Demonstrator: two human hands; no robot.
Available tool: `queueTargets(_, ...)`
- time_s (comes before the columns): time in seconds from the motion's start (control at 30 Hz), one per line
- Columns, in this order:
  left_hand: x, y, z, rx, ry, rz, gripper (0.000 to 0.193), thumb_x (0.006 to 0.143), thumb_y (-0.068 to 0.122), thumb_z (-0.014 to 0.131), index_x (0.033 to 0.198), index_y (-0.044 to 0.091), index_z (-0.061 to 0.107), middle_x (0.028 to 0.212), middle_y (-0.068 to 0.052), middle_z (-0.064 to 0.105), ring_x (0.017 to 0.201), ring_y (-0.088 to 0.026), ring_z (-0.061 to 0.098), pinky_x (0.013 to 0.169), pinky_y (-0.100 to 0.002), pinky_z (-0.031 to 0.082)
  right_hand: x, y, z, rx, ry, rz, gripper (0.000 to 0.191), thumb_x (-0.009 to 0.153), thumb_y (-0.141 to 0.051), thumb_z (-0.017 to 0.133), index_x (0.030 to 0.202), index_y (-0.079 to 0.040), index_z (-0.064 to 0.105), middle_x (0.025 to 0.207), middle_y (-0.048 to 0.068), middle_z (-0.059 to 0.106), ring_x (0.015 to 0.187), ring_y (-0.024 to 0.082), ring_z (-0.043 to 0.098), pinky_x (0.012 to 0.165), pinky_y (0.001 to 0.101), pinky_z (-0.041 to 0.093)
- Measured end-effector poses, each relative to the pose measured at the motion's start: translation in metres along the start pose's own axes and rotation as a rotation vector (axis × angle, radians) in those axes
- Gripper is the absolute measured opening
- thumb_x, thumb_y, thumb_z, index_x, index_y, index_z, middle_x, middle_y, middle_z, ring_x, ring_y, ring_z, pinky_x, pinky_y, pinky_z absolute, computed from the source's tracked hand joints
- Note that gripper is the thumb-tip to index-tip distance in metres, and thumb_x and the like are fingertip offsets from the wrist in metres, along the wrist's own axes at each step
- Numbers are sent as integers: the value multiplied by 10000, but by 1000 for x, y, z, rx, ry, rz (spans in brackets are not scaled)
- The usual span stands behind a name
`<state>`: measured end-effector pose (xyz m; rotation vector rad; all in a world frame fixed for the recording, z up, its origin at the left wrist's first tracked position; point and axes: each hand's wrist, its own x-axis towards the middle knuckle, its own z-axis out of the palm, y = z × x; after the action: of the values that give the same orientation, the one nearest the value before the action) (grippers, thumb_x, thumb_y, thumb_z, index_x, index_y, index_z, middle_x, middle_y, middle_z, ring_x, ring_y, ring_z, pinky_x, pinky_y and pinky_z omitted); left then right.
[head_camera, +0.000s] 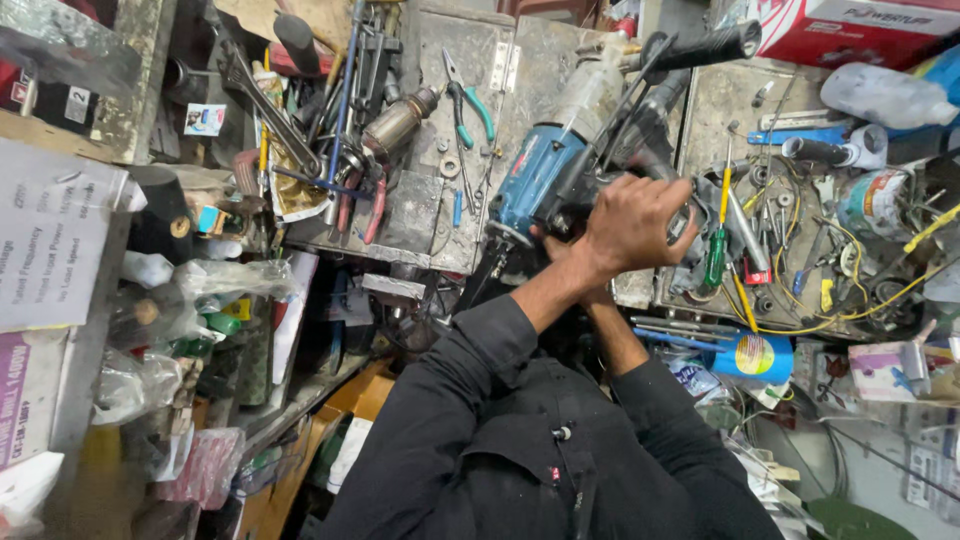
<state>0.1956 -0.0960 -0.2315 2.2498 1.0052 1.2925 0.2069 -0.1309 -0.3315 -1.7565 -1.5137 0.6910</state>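
The step in hand looks like work on the body of a blue power tool (545, 175) — a large drill or hammer, lying slantwise on the bench (460, 60) with its black side handle (700, 45) pointing up and away. The left hand (635, 225) lies over the rear of the tool, palm down, fingers curled close around the dark housing and gripping it. The right hand (565, 250) is mostly hidden beneath the left wrist; only a bit of it shows against the tool's underside, so I cannot tell whether its fingers are closed or spread.

Both forearms come up from the black-sleeved torso and cross near the wrists, the left one on top, elbows bent and tucked in.

Just beyond the left fingertips stands a green-handled screwdriver (717, 250) among loose yellow wires (800, 320) (the clutter there is thick). Well to the far side of the tool from the fingers lie green-handled pliers (465, 105) and a motor armature (395, 122).

As a judgement, any next move calls for a firm hold on the housing while the hidden hand works — the tool is heavy and rests at the bench edge, so a slip could tip it off.
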Motion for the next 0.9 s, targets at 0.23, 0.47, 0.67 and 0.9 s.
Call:
queueTargets(0.23, 11, -6, 21, 77, 144, -73, 223, 810, 255, 719, 877, 91, 583, 764, -95, 619, 739, -298, 653, 749, -427, 506, 12, 20, -14, 28, -9, -50, 483, 847, -365, 802, 1138, 5, 695, 1105, 86, 707, 1012, 205, 635, 902, 378, 512)
queueTargets(0.47, 18, -8, 79, 193, 46, -71, 319, 716, 294, 758, 874, 85, 575, 735, -114, 628, 690, -308, 650, 681, -446, 471, 9, 26, -37, 25, -83, -66, 415, 860, -258, 771, 1163, 16, 703, 1117, 96, 722, 1017, 202, 667, 903, 374, 523)
queueTargets(0.67, 4, -14, 125, 322, -186, -36, 432, 780, 438, 769, 925, 88, 562, 777, -95, 660, 734, -285, 671, 706, -449, 467, -33, 35, -59, 30, -49, -184, 370, 871, -167, 744, 1185, 26, 711, 1127, 105, 735, 1022, 199, 694, 904, 371, 532)
queueTargets(0.9, -1, -12, 128, 329, -310, -23, 605, 754, 597, 740, 1038, 95, 558, 903, -80, 661, 896, -266, 661, 790, -445, 465, -86, 85, -96, 453, -5, 310, 226, 969, -57, 686, 1164, 56, 695, 1065, 80, 747, 947, 121, 672, 852, 279, 543)
